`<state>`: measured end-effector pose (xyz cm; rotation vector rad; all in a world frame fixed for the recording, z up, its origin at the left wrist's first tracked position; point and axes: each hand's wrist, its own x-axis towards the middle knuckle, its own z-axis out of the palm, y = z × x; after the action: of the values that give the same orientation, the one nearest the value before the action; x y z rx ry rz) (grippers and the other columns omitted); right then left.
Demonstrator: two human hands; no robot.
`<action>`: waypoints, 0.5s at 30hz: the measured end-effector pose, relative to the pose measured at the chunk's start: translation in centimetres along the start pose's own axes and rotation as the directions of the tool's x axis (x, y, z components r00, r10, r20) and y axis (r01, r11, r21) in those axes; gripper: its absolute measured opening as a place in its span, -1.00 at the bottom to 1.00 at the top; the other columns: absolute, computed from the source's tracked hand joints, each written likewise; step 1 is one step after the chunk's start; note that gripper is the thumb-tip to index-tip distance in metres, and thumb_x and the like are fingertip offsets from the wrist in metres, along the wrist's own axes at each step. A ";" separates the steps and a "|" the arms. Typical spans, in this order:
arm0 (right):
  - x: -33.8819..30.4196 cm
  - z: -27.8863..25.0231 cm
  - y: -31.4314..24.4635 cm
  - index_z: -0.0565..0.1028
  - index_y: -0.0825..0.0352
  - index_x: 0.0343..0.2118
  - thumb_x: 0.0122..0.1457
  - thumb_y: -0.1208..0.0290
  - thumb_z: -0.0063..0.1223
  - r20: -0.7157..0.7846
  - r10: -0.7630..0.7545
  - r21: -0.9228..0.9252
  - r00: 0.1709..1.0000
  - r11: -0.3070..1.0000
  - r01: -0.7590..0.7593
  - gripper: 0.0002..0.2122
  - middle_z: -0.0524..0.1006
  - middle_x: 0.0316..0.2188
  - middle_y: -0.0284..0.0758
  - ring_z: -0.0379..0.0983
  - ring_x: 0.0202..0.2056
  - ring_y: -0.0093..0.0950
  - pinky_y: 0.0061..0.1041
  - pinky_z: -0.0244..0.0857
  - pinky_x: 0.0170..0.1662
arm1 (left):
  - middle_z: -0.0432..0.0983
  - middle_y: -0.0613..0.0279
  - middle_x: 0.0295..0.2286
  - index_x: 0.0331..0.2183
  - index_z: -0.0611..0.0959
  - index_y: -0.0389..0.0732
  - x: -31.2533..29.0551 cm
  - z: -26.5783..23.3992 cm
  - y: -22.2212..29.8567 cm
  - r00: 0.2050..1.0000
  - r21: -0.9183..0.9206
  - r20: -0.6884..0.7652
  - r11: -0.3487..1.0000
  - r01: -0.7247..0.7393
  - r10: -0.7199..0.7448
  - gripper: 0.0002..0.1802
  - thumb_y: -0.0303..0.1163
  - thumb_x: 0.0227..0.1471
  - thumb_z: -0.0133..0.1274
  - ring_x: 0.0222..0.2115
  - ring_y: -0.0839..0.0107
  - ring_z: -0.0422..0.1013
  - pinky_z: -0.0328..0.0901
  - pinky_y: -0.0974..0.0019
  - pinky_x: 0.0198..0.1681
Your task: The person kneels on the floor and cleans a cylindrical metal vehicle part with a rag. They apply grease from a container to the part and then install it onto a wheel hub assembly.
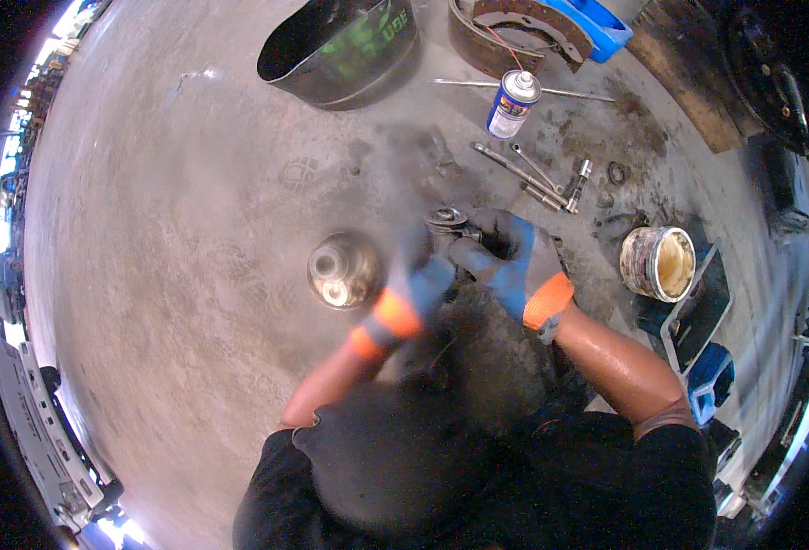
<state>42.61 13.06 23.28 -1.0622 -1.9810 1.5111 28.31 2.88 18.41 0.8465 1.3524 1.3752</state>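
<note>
My right hand point(519, 261), in a blue and grey glove with an orange cuff, is closed on a small round dark metal part point(448, 218) with a ringed top. My left hand point(426, 275), gloved alike, is at the near left side of that part. Its fingers are smeared, so their grip cannot be made out. A shiny rounded metal piece point(342, 270) with two pale round spots sits on the floor to the left of my left hand.
Ahead stand a black tub point(345, 55), curved brake shoes point(496, 46), a spray can point(513, 105) and a long thin rod point(570, 93). Ratchet and socket tools point(524, 174) lie beyond my right hand. A tub of grease point(659, 264) lies to the right, near a blue container point(712, 380).
</note>
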 end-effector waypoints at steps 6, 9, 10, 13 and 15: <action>-0.4 -1.4 -0.7 0.54 0.37 -0.11 0.04 0.35 0.22 0.098 -0.023 -0.019 0.995 1.000 0.025 -0.65 0.59 -0.29 -0.20 0.52 -0.24 -0.43 -0.42 0.39 -0.12 | 0.50 0.22 -0.43 -0.23 0.56 -0.18 1.1 -1.1 3.2 0.976 0.002 0.219 1.000 0.021 -0.021 -0.82 -0.50 0.05 0.06 -0.54 0.39 0.41 0.33 0.38 -0.48; -0.4 -1.3 -0.6 0.54 0.37 -0.10 0.06 0.35 0.20 0.117 -0.016 -0.033 0.993 0.999 0.020 -0.66 0.60 -0.29 -0.20 0.53 -0.24 -0.43 -0.42 0.39 -0.12 | 0.50 0.21 -0.47 -0.35 0.57 -0.17 1.6 -0.7 2.6 0.896 0.149 0.283 0.907 -0.394 0.343 -0.80 -0.54 -0.12 0.19 -0.52 0.28 0.42 0.33 0.31 -0.44; -0.2 -1.3 -0.6 0.54 0.37 -0.09 0.06 0.36 0.20 0.123 -0.015 -0.041 0.992 0.999 0.020 -0.66 0.60 -0.29 -0.20 0.53 -0.24 -0.43 -0.42 0.39 -0.12 | 0.49 0.21 -0.51 -0.39 0.57 -0.16 1.8 -0.8 2.1 0.889 0.146 0.285 0.901 -0.410 0.358 -0.80 -0.55 -0.17 0.21 -0.53 0.26 0.41 0.33 0.29 -0.43; 0.0 -1.4 -0.7 0.55 0.37 -0.09 0.07 0.37 0.18 0.154 -0.022 -0.067 0.988 0.997 0.033 -0.66 0.60 -0.29 -0.20 0.53 -0.24 -0.43 -0.43 0.39 -0.12 | 0.50 0.33 -0.49 -0.41 0.61 -0.19 1.8 -2.2 1.5 0.826 0.232 0.464 0.856 -0.462 0.320 -0.85 -0.55 -0.15 0.17 -0.46 0.42 0.41 0.33 0.34 -0.39; 0.0 -1.8 -1.0 0.55 0.38 -0.10 0.07 0.36 0.18 0.196 -0.017 -0.122 0.980 0.992 0.041 -0.67 0.59 -0.30 -0.19 0.53 -0.25 -0.42 -0.42 0.39 -0.14 | 0.51 0.40 -0.48 -0.43 0.61 -0.20 1.4 -2.7 0.9 0.808 0.266 0.533 0.857 -0.442 0.252 -0.90 -0.55 -0.13 0.14 -0.45 0.51 0.40 0.32 0.39 -0.40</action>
<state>43.61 14.05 24.75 -0.9602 -2.2415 1.5441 25.25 3.55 18.73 1.6617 1.1025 1.0667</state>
